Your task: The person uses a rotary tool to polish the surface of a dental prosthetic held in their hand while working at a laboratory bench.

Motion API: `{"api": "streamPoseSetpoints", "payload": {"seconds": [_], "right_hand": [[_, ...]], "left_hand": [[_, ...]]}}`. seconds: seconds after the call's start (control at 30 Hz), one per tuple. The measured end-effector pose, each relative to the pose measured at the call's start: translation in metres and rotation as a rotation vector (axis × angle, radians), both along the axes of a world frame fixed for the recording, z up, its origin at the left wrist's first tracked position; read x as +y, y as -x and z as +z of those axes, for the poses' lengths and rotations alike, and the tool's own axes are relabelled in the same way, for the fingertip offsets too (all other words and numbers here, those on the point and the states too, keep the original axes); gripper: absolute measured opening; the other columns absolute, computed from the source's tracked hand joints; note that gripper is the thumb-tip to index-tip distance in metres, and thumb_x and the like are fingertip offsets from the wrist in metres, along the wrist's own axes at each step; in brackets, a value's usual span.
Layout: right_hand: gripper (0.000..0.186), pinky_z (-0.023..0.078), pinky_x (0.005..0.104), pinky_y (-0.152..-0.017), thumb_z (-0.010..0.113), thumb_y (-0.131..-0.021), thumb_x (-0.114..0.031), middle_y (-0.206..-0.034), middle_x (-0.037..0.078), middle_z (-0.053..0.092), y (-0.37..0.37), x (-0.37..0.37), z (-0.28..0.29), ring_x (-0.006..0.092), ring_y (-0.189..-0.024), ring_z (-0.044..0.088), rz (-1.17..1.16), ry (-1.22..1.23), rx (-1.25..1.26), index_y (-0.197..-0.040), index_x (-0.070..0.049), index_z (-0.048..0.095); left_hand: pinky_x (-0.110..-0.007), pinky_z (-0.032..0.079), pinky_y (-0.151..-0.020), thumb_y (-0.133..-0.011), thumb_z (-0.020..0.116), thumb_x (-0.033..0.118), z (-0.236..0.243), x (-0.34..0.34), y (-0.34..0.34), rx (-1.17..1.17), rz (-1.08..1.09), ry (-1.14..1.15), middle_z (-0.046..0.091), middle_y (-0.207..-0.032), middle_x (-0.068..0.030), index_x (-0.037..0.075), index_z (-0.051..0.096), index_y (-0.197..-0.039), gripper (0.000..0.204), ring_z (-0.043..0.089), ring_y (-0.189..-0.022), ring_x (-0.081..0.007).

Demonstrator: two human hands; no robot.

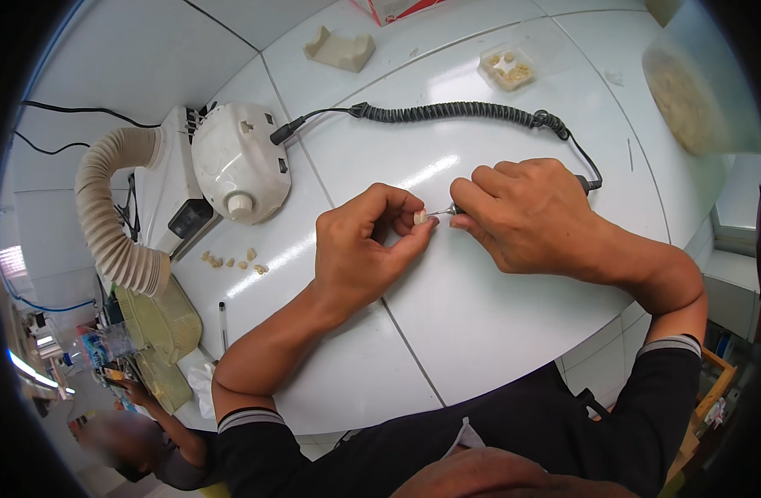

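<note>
Between the thumb and fingertips of my left hand (356,249) is a small cream dental crown (419,217). My right hand (534,220) is closed around a rotary handpiece (583,183), mostly hidden by my fingers. Its thin metal bit (440,212) points left and meets the crown, or comes very close to it; which one I cannot tell. From the handpiece's rear a coiled black cord (447,109) runs across the table to the white control unit (241,162). Both hands are just above the white tabletop (472,332).
Several loose cream pieces (252,253) lie left of my left hand, near a pen (223,324). A ribbed hose (98,195) curves along the left. Farther back are a cream block (339,51) and a small plastic box (526,81). A translucent container (687,91) stands right. Another person (177,423) is lower left.
</note>
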State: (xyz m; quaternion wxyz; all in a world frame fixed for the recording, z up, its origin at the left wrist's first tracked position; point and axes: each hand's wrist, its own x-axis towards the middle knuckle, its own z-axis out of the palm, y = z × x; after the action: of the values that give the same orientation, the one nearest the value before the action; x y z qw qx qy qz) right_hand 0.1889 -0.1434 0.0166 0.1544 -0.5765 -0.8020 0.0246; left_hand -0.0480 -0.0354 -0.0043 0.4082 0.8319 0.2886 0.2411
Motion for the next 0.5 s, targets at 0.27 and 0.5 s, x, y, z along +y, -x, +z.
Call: {"api": "streamPoseSetpoints", "payload": {"seconds": [0.27,0.5], "right_hand": [[0.029,0.055,0.0394,-0.055,0.076,-0.108,-0.035,-0.077,0.006,0.071,0.0029,0.0011,0.0020,0.0253,-0.069,0.076,-0.006,-0.006,-0.025,-0.097,-0.009,0.070],[0.028,0.055,0.0399,-0.055,0.076,-0.109,-0.035,-0.077,0.007,0.071,0.0033,0.0006,0.0026,0.0260,-0.068,0.076,-0.005,0.021,-0.024,-0.099,-0.009,0.071]], "left_hand": [[-0.023,0.061,-0.072,-0.091,0.094,0.006,0.0017,-0.0011,0.0000,0.001,-0.012,-0.051,0.080,-0.087,-0.0024,0.000,0.078,-0.105,0.022,0.074,-0.076,-0.0080],[-0.023,0.061,-0.071,-0.091,0.095,0.006,0.0009,-0.0003,0.0001,-0.006,-0.029,-0.073,0.080,-0.087,-0.0029,0.001,0.077,-0.104,0.022,0.075,-0.076,-0.0086]]}}
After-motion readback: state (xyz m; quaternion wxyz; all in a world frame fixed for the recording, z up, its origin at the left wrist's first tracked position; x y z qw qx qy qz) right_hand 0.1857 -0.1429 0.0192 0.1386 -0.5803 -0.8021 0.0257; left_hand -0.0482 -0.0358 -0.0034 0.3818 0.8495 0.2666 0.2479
